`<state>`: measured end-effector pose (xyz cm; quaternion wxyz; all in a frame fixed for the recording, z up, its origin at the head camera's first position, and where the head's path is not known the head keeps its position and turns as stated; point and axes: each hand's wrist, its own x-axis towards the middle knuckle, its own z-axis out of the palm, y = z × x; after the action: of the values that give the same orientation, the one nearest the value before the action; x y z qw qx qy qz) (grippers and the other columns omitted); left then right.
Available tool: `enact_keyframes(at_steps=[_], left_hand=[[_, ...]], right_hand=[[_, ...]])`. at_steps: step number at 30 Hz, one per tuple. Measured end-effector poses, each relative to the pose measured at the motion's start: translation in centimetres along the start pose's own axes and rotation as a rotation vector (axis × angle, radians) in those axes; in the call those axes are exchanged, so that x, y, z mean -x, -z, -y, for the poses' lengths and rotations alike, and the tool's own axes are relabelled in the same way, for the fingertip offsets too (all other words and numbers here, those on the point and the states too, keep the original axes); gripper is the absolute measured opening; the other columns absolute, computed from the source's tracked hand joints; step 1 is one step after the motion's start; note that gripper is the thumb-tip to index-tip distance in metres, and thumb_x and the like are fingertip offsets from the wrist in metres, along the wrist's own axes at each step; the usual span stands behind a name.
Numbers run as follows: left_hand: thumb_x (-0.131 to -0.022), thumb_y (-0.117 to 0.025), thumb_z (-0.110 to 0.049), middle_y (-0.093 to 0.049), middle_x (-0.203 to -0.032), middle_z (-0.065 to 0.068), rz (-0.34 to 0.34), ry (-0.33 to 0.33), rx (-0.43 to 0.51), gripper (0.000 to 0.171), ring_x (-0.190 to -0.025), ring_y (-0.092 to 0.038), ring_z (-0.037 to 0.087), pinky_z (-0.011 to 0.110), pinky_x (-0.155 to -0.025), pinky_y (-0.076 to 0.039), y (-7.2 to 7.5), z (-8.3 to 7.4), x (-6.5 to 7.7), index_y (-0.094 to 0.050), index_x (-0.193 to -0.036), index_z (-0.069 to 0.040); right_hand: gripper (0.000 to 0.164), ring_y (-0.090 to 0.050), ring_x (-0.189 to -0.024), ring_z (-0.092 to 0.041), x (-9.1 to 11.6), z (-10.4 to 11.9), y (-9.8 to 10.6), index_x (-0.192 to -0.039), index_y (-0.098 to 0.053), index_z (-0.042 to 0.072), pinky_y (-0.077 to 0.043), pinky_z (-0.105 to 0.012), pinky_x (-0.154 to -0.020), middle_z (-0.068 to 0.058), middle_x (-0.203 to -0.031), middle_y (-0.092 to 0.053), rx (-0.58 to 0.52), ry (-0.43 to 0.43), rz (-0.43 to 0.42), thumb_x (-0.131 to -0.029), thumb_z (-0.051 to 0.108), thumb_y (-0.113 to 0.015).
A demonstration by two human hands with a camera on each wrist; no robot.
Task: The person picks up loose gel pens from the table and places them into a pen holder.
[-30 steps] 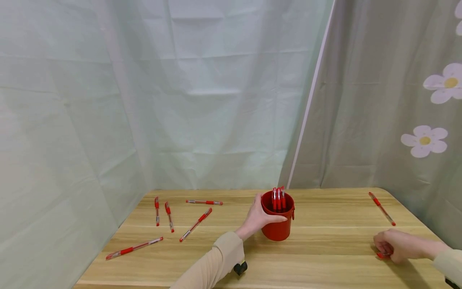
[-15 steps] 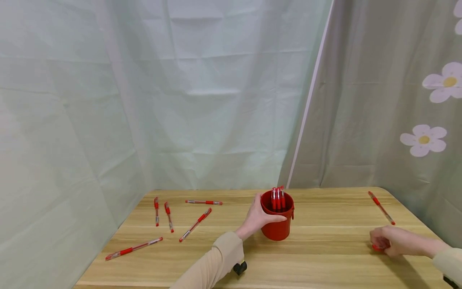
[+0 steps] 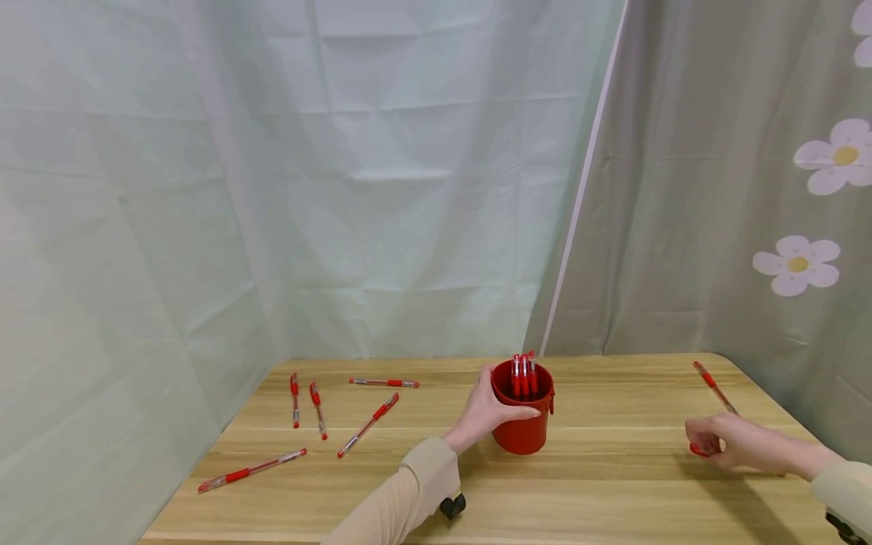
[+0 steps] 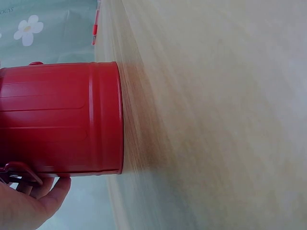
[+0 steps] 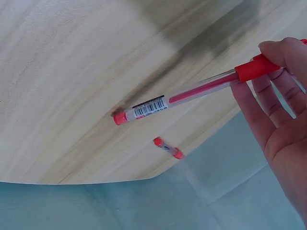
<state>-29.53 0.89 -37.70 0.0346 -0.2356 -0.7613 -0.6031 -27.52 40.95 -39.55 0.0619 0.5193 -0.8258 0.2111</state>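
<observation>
A small red metal bucket (image 3: 521,437) with a side handle stands on the wooden table, and my left hand (image 3: 487,412) grips it by its left side near the rim. Three red capped gel pens (image 3: 524,375) lean upright inside it. In the left wrist view the bucket (image 4: 53,115) fills the left side, fingertips (image 4: 57,191) curled behind it. To the right, my right hand (image 3: 739,439) pinches another red gel pen (image 5: 201,91) by its red grip section between thumb and fingers. Its barcoded end points down at the table, tilted, in the right wrist view.
One red pen (image 3: 715,386) lies at the far right, partly behind my right hand. Several more lie scattered on the left, among them a long one (image 3: 252,470) near the front and one (image 3: 384,382) toward the back. Curtains (image 3: 409,189) enclose the table (image 3: 599,499).
My right hand has lifted the pen from the tabletop and moved a little up and to the left with it. My left hand keeps its hold on the bucket.
</observation>
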Motion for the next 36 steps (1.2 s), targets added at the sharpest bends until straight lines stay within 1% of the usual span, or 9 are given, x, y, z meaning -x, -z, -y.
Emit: enact_keyframes(at_steps=[7,9,12,17,20,25,28,30,36], left_hand=[[-0.067,-0.082,-0.021,-0.047,-0.120,0.003,-0.021,0.008,-0.023,0.075,-0.106,-0.046,0.021,0.035,-0.079,-0.044,-0.4,3.2,-1.2,-0.035,-0.123,-0.007],[-0.066,-0.082,-0.023,-0.047,-0.119,0.001,-0.025,0.013,-0.037,0.075,-0.106,-0.046,0.018,0.033,-0.079,-0.044,-0.5,3.5,-1.3,-0.035,-0.123,-0.009],[-0.066,-0.082,-0.024,-0.047,-0.119,0.001,-0.027,0.010,-0.038,0.077,-0.106,-0.046,0.018,0.034,-0.079,-0.044,-0.5,3.6,-1.3,-0.035,-0.124,-0.010],[-0.066,-0.082,-0.021,-0.047,-0.121,0.005,-0.023,-0.004,-0.015,0.078,-0.107,-0.046,0.023,0.038,-0.080,-0.044,-0.5,3.6,-1.4,-0.034,-0.126,-0.007],[-0.066,-0.082,-0.021,-0.048,-0.120,0.003,-0.026,0.003,-0.027,0.077,-0.106,-0.047,0.021,0.036,-0.080,-0.044,-0.5,3.5,-1.4,-0.035,-0.125,-0.007],[-0.065,-0.083,-0.026,-0.048,-0.117,-0.002,-0.033,0.013,-0.048,0.076,-0.105,-0.047,0.016,0.032,-0.079,-0.044,-0.5,3.4,-1.3,-0.036,-0.123,-0.010],[-0.065,-0.082,-0.027,-0.048,-0.117,-0.002,-0.034,0.008,-0.046,0.075,-0.104,-0.047,0.016,0.032,-0.079,-0.044,-0.5,3.4,-1.3,-0.036,-0.122,-0.010],[-0.065,-0.082,-0.027,-0.048,-0.117,-0.002,-0.034,0.005,-0.044,0.075,-0.104,-0.047,0.016,0.032,-0.079,-0.044,-0.5,3.4,-1.2,-0.036,-0.122,-0.010],[-0.066,-0.082,-0.027,-0.048,-0.118,-0.001,-0.030,0.007,-0.039,0.076,-0.104,-0.047,0.016,0.032,-0.079,-0.044,-0.4,3.4,-1.2,-0.036,-0.123,-0.009]], right_hand=[[0.054,-0.041,-0.058,0.003,-0.3,-0.3,0.0,-0.080,-0.044,0.016,-0.032,-0.012,-0.045,0.011,-0.065,-0.044,0.028,0.013,-0.052,-0.046,-0.020,-0.064],[0.054,-0.041,-0.058,0.004,-0.3,-0.4,0.0,-0.080,-0.044,0.016,-0.032,-0.012,-0.045,0.011,-0.065,-0.044,0.046,0.026,-0.067,-0.046,-0.020,-0.065],[0.053,-0.040,-0.059,0.004,-0.5,-0.5,0.1,-0.080,-0.045,0.016,-0.031,-0.011,-0.045,0.010,-0.065,-0.043,0.047,0.051,-0.071,-0.048,-0.021,-0.066],[0.052,-0.039,-0.060,0.002,-1.0,-0.6,0.2,-0.078,-0.047,0.016,-0.030,-0.012,-0.045,0.008,-0.066,-0.041,0.078,0.098,-0.082,-0.048,-0.022,-0.065],[0.051,-0.038,-0.061,0.001,-1.4,-0.5,0.5,-0.079,-0.049,0.015,-0.030,-0.013,-0.045,0.008,-0.067,-0.040,0.120,0.104,-0.103,-0.048,-0.022,-0.067],[0.052,-0.042,-0.063,0.001,-1.9,0.1,1.1,-0.082,-0.049,0.016,-0.036,-0.012,-0.046,0.009,-0.070,-0.042,0.099,0.047,-0.097,-0.054,-0.024,-0.068],[0.051,-0.044,-0.062,0.001,-2.4,0.6,1.5,-0.084,-0.048,0.018,-0.039,-0.014,-0.047,0.013,-0.072,-0.045,0.072,-0.007,-0.084,-0.060,-0.022,-0.067],[0.049,-0.045,-0.061,0.001,-2.7,1.0,1.8,-0.087,-0.049,0.019,-0.038,-0.014,-0.047,0.015,-0.073,-0.047,0.083,-0.026,-0.089,-0.063,-0.020,-0.068],[0.047,-0.049,-0.060,0.000,-4.0,1.6,2.4,-0.090,-0.051,0.018,-0.038,-0.014,-0.050,0.018,-0.077,-0.049,0.112,-0.045,-0.131,-0.065,-0.017,-0.068]])
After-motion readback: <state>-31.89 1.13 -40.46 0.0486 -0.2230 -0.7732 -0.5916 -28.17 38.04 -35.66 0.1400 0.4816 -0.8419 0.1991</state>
